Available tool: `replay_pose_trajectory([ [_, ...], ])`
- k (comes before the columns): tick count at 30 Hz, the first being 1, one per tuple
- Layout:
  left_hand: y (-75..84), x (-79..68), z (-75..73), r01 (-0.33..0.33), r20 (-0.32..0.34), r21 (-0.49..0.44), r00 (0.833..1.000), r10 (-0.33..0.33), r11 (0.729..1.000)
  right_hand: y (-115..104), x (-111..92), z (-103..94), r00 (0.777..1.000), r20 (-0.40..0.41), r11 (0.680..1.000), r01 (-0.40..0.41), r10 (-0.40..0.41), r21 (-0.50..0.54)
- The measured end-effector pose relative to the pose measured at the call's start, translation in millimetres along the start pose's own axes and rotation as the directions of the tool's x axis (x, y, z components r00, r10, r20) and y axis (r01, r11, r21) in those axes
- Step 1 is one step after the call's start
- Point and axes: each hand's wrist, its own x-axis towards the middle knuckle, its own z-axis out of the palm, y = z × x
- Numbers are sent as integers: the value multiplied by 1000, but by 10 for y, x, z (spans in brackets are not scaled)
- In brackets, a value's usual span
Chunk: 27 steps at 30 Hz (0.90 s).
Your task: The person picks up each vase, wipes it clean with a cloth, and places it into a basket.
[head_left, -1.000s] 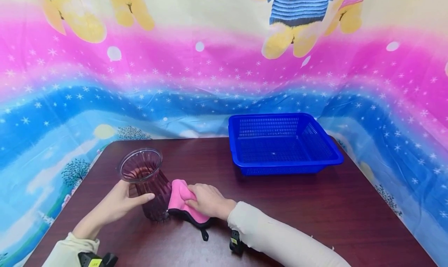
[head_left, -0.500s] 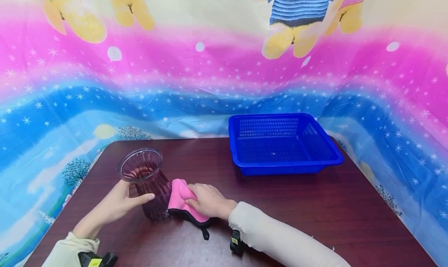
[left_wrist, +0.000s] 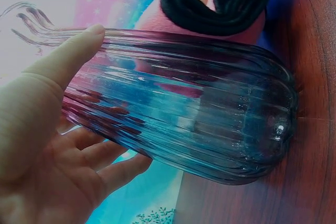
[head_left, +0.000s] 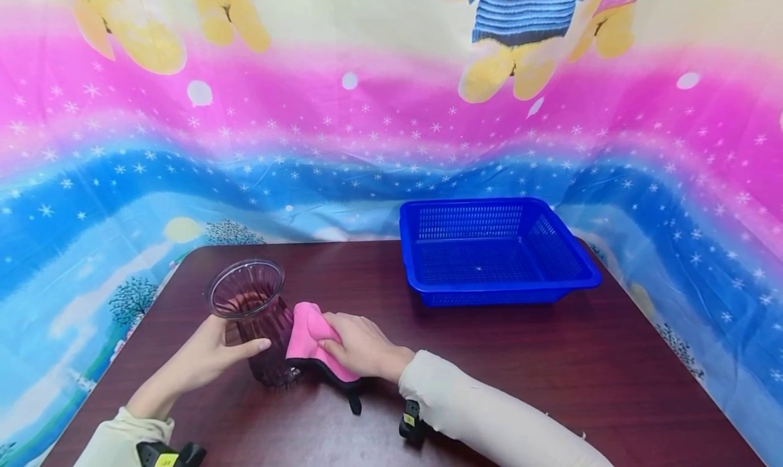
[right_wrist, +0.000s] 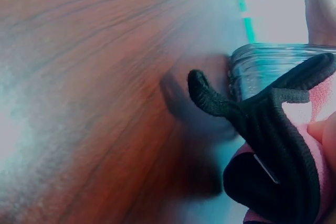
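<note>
A ribbed, purple-tinted glass vase with a flared rim stands on the left part of the table in the head view. My left hand grips its side, thumb across the front and fingers round the back, as the left wrist view also shows of the vase. Against the vase's right side, my right hand holds a bunched pink cloth with black edging. In the right wrist view the cloth's black trim and hanging loop overlap the vase's base.
A blue perforated plastic basket sits at the back right of the dark wooden table. Behind the table hangs a colourful printed curtain. Each wrist carries a small black camera.
My right hand has shifted the pink cloth slightly left and up along the vase's side during the last half second. The left hand and the vase stay put.
</note>
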Motion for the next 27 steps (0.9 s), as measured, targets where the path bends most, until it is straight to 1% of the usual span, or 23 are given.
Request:
replay_pose_trajectory([
  [6,20,-5,5,5,3,-15,1000,-5,1000,-47,32,-48,999,-40,1000,13,-13,3],
  [10,27,-10,10,1,-9,-6,1000,-1,1000,-95,51,-109,998,-58,1000,2,0,25],
  [19,14,-6,4,-12,0,-4,1000,12,1000,-198,129,-259,997,-72,996,-13,20,92],
  [27,3,-13,-16,-25,11,2,1000,25,1000,-254,156,-336,996,-84,995,-15,23,101],
])
